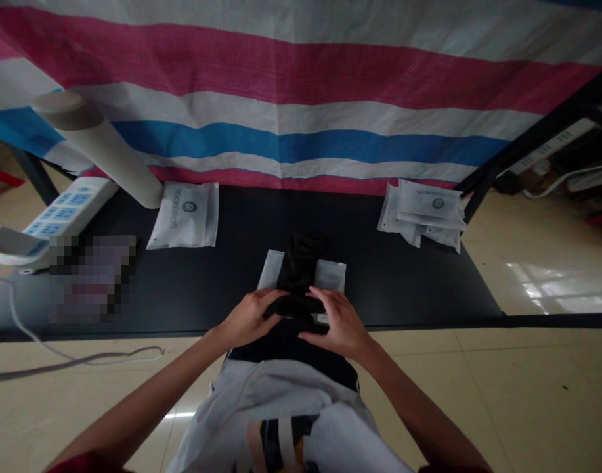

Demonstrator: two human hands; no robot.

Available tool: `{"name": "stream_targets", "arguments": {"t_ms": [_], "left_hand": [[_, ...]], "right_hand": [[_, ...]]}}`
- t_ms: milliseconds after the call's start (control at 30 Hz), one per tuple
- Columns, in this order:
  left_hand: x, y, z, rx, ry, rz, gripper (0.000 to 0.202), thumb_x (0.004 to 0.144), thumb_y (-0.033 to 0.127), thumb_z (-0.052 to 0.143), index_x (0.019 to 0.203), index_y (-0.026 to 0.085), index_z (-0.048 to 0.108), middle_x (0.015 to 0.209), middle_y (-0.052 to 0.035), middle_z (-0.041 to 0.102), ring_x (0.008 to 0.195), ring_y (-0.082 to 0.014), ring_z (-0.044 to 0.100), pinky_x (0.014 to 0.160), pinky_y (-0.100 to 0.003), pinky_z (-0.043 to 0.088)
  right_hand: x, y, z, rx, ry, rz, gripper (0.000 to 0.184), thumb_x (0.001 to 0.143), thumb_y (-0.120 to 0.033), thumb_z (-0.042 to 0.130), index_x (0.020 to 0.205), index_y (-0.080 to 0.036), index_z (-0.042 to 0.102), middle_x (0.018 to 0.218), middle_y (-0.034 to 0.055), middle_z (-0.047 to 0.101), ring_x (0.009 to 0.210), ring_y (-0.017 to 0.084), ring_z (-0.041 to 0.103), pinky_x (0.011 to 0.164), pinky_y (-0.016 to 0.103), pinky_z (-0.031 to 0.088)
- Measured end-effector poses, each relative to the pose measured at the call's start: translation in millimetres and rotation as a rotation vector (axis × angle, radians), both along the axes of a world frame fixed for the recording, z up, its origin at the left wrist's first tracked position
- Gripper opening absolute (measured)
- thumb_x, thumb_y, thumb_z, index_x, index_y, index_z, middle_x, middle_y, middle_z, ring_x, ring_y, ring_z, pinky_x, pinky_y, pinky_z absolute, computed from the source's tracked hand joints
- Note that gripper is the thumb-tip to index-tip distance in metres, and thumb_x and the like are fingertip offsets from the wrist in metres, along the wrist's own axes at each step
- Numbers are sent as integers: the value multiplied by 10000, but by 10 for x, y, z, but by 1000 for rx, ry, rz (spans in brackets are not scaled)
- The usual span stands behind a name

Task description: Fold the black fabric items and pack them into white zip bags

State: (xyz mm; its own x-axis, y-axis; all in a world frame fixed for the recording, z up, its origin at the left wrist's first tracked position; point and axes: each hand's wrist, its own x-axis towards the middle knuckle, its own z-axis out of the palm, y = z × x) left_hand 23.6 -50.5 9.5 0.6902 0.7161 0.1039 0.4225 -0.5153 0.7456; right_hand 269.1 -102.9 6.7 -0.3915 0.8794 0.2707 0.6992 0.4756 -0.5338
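A black stretchy fabric piece (pixel 303 259), perhaps a sleeve or sock, lies lengthwise at the table's front edge, its wide opening facing me. Under it, a clear-and-white zip bag (pixel 331 274) sticks out on both sides. My left hand (pixel 251 316) grips the left side of the opening between thumb and fingers. On the other side, my right hand (pixel 341 323) has its thumb and fingers spread apart, the fingertips touching the fabric's right edge. The fabric's near end is partly hidden by my hands and blends with my dark clothing.
On the black table (pixel 241 223), a frosted packet (pixel 185 215) lies at left beside a tall white bottle (pixel 101 144). A power strip (pixel 67 213) and a blurred-out flat object (pixel 94 276) are farther left. Several frosted packets (pixel 423 209) are piled at right. A striped sheet (pixel 281 85) hangs behind.
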Motion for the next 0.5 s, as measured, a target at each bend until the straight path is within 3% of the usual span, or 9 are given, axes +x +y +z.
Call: {"name": "stream_targets", "arguments": {"t_ms": [67,133,233,300,367,500], "left_hand": [[104,54,-6,-92,-75,134,270,925,294,530,1174,192,545,950,-46,693,835,-173,685,744,-266,539],[219,112,-19,-150,-151,288,306,921,343,544,1185,190,521,859,-23,685,735,-155,664,656,-238,509],[360,196,-33,-212,-184,457,396,898,380,559,1235,193,467,677,33,629,525,-121,570,494,-199,394],[415,252,-31,-226,-142,511,432,868,381,584,1237,198,457,583,67,574,430,-104,489,444,-190,309],[443,315,-32,-214,-86,546,448,834,365,613,1225,202,465,549,79,547,410,-104,468,440,-194,280],[445,434,-73,-230,-67,579,457,809,343,627,1211,196,466,547,76,532,434,-123,494,452,-207,298]], "right_hand": [[-67,41,-50,74,38,-124,866,816,-467,688,1492,-154,246,1216,175,634,1080,308,630,934,487,519],[-139,107,-69,158,78,-245,803,866,-404,642,1500,-146,222,1195,181,631,1044,294,638,901,466,537],[-210,199,-26,290,70,-349,571,885,-312,617,1401,-185,407,1175,160,626,1084,286,609,918,460,521],[-226,239,25,347,0,-292,372,881,-268,617,1245,-220,560,1186,132,632,1141,285,577,965,468,485],[-230,270,62,329,-85,-156,277,880,-259,613,1155,-226,622,1213,102,643,1192,278,552,1013,468,447],[-240,355,70,210,-214,-12,383,876,-264,606,1246,-167,589,1288,110,628,1285,276,499,1094,465,382]]}}
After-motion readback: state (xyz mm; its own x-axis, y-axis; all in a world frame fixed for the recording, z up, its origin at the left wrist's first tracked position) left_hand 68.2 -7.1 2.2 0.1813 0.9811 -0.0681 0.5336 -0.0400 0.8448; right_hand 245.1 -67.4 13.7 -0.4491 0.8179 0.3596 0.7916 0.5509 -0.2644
